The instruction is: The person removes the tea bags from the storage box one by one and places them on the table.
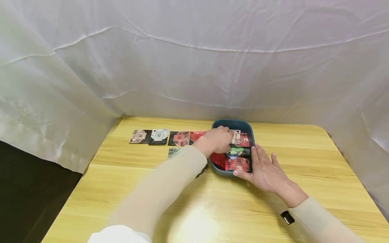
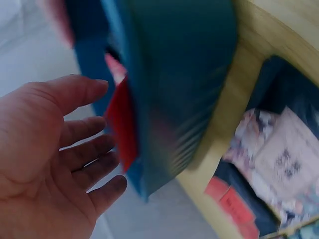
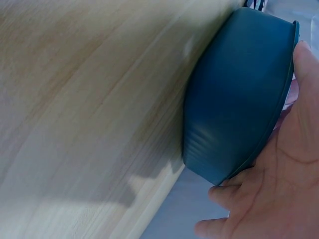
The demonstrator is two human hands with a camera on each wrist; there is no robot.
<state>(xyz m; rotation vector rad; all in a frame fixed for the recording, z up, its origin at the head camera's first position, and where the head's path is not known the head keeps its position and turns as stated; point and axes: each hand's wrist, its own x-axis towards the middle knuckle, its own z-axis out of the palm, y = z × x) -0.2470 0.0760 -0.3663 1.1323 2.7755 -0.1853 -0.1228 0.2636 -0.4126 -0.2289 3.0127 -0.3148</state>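
Note:
A dark teal plastic basket (image 1: 233, 120) holds several small flat packets, among them a red-labelled packet (image 1: 239, 164), a green-labelled packet (image 1: 238, 152) and a beige-labelled packet (image 1: 235, 136). My left hand (image 1: 216, 139) reaches over the basket's left side, fingers loosely bent. In the left wrist view nothing shows between its fingers, whose tips overlap a red packet (image 2: 122, 127) at the rim. Along the basket's right wall lies my right hand (image 1: 265, 170), fingers extended and thumb at the front corner. The right wrist view shows that hand touching the basket's rim (image 3: 279, 119).
Left of the basket, a row of packets lies on the wooden table (image 1: 100, 189): beige (image 1: 139, 136), white (image 1: 159, 135) and red (image 1: 180, 138) labels among them. A green packet (image 1: 173, 152) below the row is partly hidden by my left sleeve. White cloth (image 1: 194, 67) hangs behind.

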